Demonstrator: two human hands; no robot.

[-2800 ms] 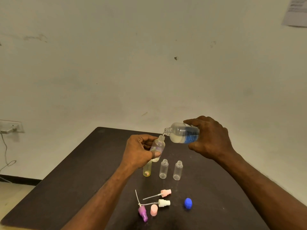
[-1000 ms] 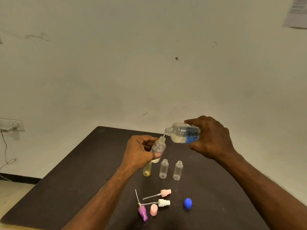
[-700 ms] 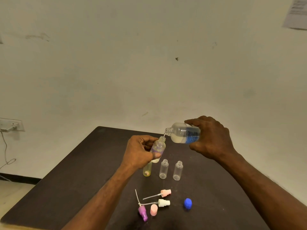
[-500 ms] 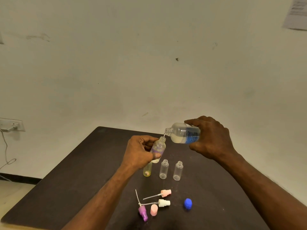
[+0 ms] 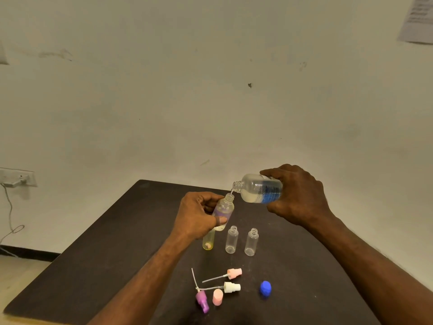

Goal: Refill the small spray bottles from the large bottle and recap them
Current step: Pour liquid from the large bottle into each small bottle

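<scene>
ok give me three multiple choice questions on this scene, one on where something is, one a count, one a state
1. Where does the blue cap lie?
A. on the large bottle
B. on the table, right of the spray heads
C. in the left hand

2. How many small bottles stand on the table?
A. one
B. three
C. five

3. How is the large bottle held?
A. upright
B. tilted, neck over the small bottle
C. lying on the table

Answers: 1 B, it sits loose beside the white spray head. 2 B, one yellowish, two clear. 3 B, the right hand tips it toward the left hand.
</scene>
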